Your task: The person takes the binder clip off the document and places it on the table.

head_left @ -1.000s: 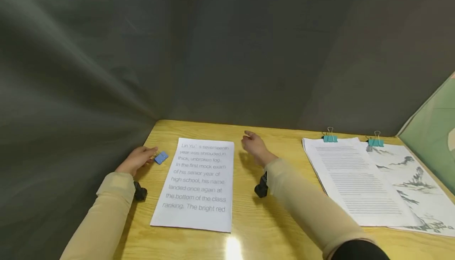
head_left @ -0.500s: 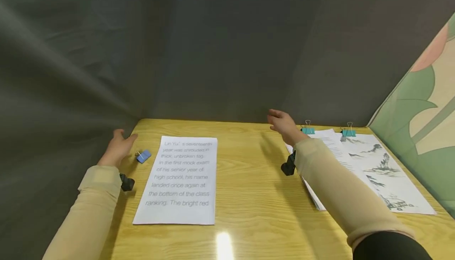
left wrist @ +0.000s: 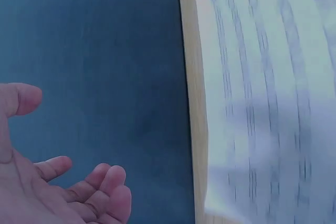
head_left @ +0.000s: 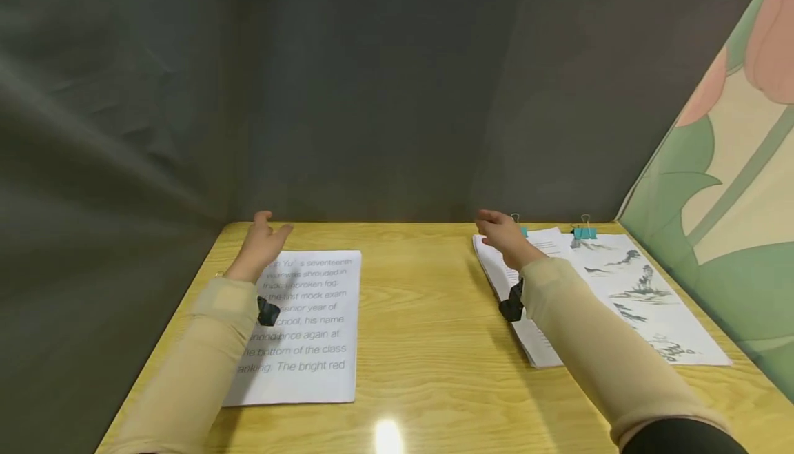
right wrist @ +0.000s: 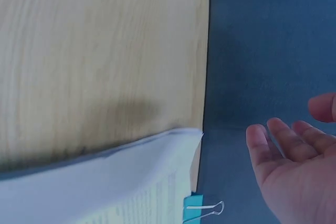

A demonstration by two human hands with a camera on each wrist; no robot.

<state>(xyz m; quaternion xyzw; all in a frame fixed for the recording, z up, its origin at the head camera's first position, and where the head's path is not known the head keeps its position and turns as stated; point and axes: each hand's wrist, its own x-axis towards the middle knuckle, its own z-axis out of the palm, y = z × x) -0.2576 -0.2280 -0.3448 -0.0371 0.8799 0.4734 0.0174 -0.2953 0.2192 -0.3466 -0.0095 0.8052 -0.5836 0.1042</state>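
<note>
My left hand [head_left: 263, 239] hovers open over the top left corner of a printed text sheet [head_left: 310, 330], holding nothing. The left wrist view shows its palm [left wrist: 63, 192] with relaxed fingers beside that sheet [left wrist: 262, 103]. My right hand [head_left: 499, 235] is open above the far left corner of a clipped paper stack [head_left: 536, 344]. In the right wrist view this hand [right wrist: 294, 161] is empty, with a teal binder clip [right wrist: 195, 203] on the stack's far edge just below it. A second teal clip [head_left: 583, 233] holds a landscape drawing [head_left: 626, 289]. My left arm hides the blue clip.
The papers lie on a wooden table [head_left: 428, 316] enclosed by a dark grey cloth backdrop [head_left: 372, 96] at the back and left. A green and pink floral panel [head_left: 732, 199] stands along the right edge.
My left hand let go of the blue clip and rose to the sheet's far left corner. My right hand swung right from the table's middle to the clipped stack.
</note>
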